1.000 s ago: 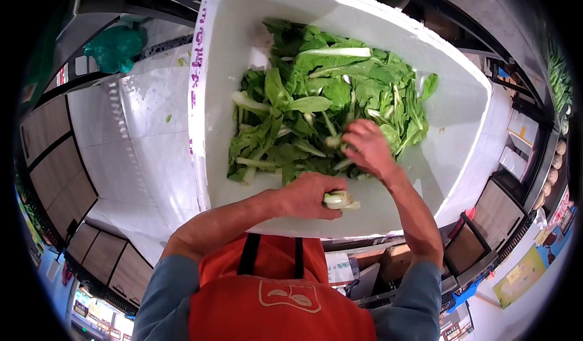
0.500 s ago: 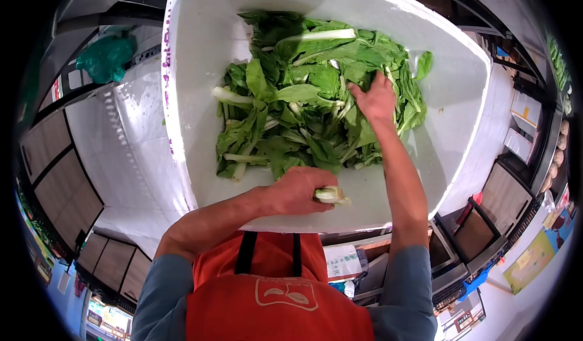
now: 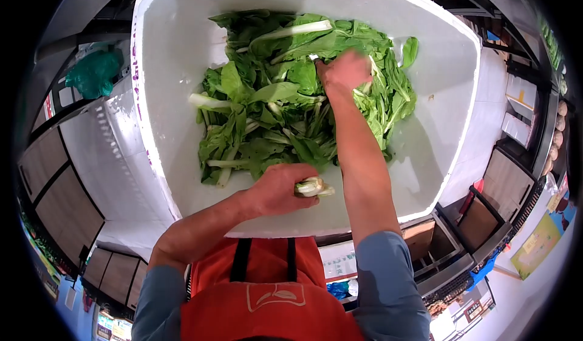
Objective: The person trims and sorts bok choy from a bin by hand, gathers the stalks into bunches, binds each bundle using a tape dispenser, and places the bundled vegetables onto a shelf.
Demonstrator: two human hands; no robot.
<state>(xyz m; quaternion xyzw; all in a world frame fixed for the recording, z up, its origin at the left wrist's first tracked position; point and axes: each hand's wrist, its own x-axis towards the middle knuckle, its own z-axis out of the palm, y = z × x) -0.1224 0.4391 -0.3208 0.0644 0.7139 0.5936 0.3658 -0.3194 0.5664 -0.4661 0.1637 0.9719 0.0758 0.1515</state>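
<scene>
Near the box's front wall, my left hand (image 3: 280,189) is closed around a small bunch of leafy greens (image 3: 313,187), whose pale cut stalk ends poke out beside the thumb. Farther in, my right hand (image 3: 346,72) reaches into the pile of leafy greens (image 3: 276,92), touching leaves right of the middle. Its fingers are blurred and partly turned down, so I cannot make out whether they grip a stalk. The loose greens, with broad leaves and white stems, lie in a white foam box (image 3: 159,104).
A green plastic bag (image 3: 94,74) lies beyond the box on the left. Wood-patterned panels (image 3: 51,177) with dark frames line the left side. On the right stand white boxes (image 3: 521,92), a black-framed crate (image 3: 480,219) and several round brownish items (image 3: 557,137).
My right hand has moved left and slightly farther away over the pile. The left hand still holds its bunch. The box appears shifted left as the camera view turned.
</scene>
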